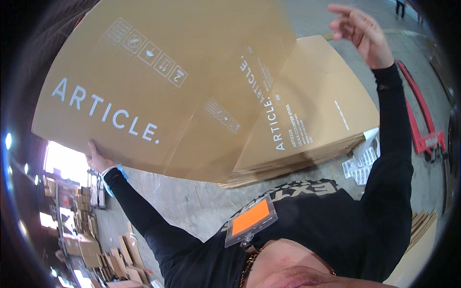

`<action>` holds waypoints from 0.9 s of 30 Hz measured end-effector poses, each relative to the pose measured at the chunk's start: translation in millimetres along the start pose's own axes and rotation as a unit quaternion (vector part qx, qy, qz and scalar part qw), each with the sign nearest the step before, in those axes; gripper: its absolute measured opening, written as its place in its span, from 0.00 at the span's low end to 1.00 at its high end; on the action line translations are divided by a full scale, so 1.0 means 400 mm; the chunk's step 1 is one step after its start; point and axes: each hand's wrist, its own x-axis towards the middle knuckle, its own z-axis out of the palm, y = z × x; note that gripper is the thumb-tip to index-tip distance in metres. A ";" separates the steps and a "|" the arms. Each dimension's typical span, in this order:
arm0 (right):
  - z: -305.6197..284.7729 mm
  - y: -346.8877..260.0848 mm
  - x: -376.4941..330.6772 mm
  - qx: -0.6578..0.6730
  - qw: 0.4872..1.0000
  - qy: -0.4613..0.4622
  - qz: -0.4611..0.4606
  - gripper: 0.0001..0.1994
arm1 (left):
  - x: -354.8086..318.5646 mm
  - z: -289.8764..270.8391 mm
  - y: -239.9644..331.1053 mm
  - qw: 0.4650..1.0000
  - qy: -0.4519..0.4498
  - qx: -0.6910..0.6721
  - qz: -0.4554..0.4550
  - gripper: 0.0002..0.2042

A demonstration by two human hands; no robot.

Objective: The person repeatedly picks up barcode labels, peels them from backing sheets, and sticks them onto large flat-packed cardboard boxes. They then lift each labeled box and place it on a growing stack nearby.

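A large flat cardboard sheet [192, 86], brown with white printing and fold creases, is tilted up across the upper left. My left hand [99, 160] grips its lower left edge, the thumb on the printed face and the other fingers partly hidden. Beneath the sheet's right part lies a stack of similar flattened cardboard boxes [331, 91]. Raised at the upper right, beyond the stack, my right hand [362, 36] is apart from the cardboard. Its fingers are loosely bent and spread, with nothing in them.
A red pallet jack [425, 129] stands on the concrete floor at the right. White printed papers [362, 161] hang by the stack's near right corner. Shelves and piled cardboard [86, 221] are at the lower left. Another person's legs [400, 8] show at the far top right.
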 end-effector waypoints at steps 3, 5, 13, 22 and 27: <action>0.065 0.221 0.011 0.180 0.975 0.043 0.126 0.18 | -0.060 -0.036 -0.038 0.998 -0.044 0.029 -0.016 0.17; 0.090 0.419 -0.043 0.280 0.931 0.106 0.209 0.19 | -0.069 -0.062 -0.020 0.962 -0.047 0.256 0.077 0.24; 0.304 1.134 -0.444 0.322 0.690 0.197 0.617 0.16 | -0.319 0.006 -0.068 0.979 0.118 0.165 -0.017 0.30; 0.541 1.371 -0.560 0.010 0.733 0.220 0.643 0.57 | -0.255 0.099 0.238 0.987 0.088 0.133 -0.029 0.25; 0.707 1.298 -0.525 0.360 0.568 0.264 0.692 0.54 | -0.260 0.183 0.345 0.984 -0.032 0.168 0.047 0.25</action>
